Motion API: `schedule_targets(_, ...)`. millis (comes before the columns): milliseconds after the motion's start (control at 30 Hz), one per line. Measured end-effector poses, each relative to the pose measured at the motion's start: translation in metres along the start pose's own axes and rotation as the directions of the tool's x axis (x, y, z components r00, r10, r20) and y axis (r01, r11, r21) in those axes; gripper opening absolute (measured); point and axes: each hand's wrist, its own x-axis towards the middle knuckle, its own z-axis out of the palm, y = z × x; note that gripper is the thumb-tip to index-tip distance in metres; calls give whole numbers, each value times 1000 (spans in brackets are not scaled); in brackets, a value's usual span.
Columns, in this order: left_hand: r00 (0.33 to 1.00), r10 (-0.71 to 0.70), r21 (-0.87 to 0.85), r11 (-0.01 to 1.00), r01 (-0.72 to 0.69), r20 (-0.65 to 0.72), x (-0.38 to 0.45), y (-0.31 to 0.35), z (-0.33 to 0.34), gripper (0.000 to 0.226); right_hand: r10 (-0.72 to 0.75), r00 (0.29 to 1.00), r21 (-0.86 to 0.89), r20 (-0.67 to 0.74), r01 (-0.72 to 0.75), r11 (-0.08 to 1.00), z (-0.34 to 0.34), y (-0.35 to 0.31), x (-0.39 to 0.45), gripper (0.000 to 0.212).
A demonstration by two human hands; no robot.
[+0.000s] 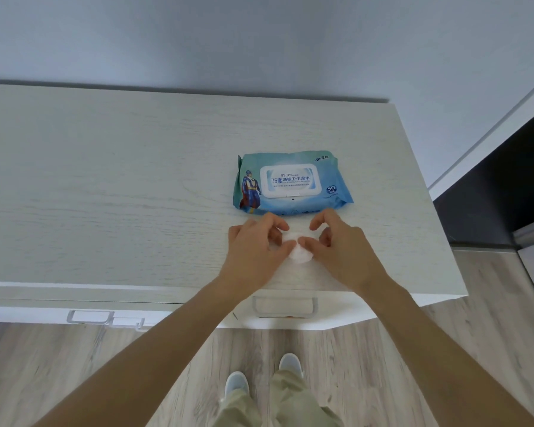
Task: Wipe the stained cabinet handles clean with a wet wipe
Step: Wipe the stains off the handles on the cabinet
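Observation:
A blue wet wipe pack (293,183) lies on the white cabinet top (121,195) with its lid closed. Just in front of it, my left hand (253,251) and my right hand (339,245) meet over a small folded white wet wipe (299,255), fingers of both pinching it. On the cabinet front below the edge, a grey handle (284,306) shows under my wrists, with a small reddish mark at its lower edge. Two more handles (88,315) sit to the left.
A pale wall stands behind the cabinet. A dark unit (506,186) is at the right past the cabinet's corner. Wood floor and my feet (259,377) are below.

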Motion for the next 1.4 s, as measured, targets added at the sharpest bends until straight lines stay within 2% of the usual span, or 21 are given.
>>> schedule_targets(33, 999, 47, 114, 992, -44, -21, -1, -1, 2, 16, -49, 997, -105, -57, 42, 994, 4, -1, -2, 18)
schedule_targets(100, 990, 126, 231, 967, -108, -63, -2, -7, 6, 19, -186, 965, -166, -182, 157, 974, 8, -4, -5, 15)
schedule_targets(200, 977, 190, 259, 952, -161, -94, -6, -12, 3, 18, -353, 919, -235, -176, 309, 922, 16, -1, -14, 11)
schedule_targets(300, 959, 277, 332, 912, -242, -61, -13, -20, -5, 16, -324, 925, -237, -199, 276, 931, 18, 2, -21, 19)
schedule_targets(400, 928, 369, 419, 851, -317, -47, -24, -31, -14, 15, -363, 903, -359, -228, 269, 894, 23, 0, -25, 22)
schedule_targets(467, 908, 415, 465, 816, -344, -57, -31, -36, -20, 24, -361, 896, -393, -259, 244, 887, 27, -3, -27, 23)
schedule_targets(533, 890, 450, 494, 791, -361, -69, -37, -41, -23, 32, -345, 894, -372, -285, 229, 900, 30, -5, -29, 23)
schedule_targets(733, 801, 595, 604, 662, -444, -64, -52, -62, -23, 33, -327, 895, -315, -303, 229, 921, 40, -14, -34, 14)
schedule_targets(900, 757, 650, 661, 595, -458, -60, -80, -77, -14, 42, -258, 905, -230, -339, 187, 955, 41, -7, -49, 15)
schedule_targets(1000, 751, 659, 718, 548, -429, -55, -89, -84, -7, 49, -271, 865, -208, -421, 199, 958, 38, 5, -66, 14)
schedule_targets(1133, 758, 643, 768, 537, -348, -106, -96, -91, 5, 57, -302, 801, -150, -516, 263, 953, 38, 26, -85, 15)
schedule_targets(1300, 761, 643, 845, 452, -285, -88, -96, -105, 19, 67, -311, 770, -109, -557, 304, 946, 47, 46, -100, 13)
schedule_targets(1400, 728, 677, 872, 415, -259, -106, -90, -115, 26, 77, -309, 751, -78, -584, 327, 942, 55, 53, -102, 15)
